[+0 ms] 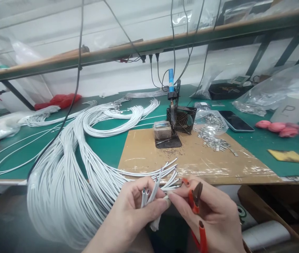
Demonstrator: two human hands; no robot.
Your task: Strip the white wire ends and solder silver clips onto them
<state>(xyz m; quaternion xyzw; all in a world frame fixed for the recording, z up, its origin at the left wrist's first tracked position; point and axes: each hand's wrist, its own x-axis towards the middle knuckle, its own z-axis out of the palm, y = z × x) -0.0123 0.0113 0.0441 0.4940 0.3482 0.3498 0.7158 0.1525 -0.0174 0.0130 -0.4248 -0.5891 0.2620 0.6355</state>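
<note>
My left hand [129, 212] is closed around a few white cables [154, 191], their cut ends sticking up between thumb and fingers. Thumb and forefinger of my right hand [215, 211] pinch at the tip of one white cable, right against my left thumb. Tucked in the right palm is a pair of small red-handled cutters [202, 235]; its dark metal part shows between the fingers, and the rest is hidden. Behind both hands, a large bundle of white cables [65, 182] hangs over the table edge, several ends fanned out on the brown board [141, 151].
A soldering iron [171, 82] with a blue handle stands upright in its stand beside a black fan [183, 121]. Small metal connectors [212, 135] spill from a plastic bag. Rightward lie a phone [236, 121], a yellow sponge [287, 156] and a white mug [294, 107].
</note>
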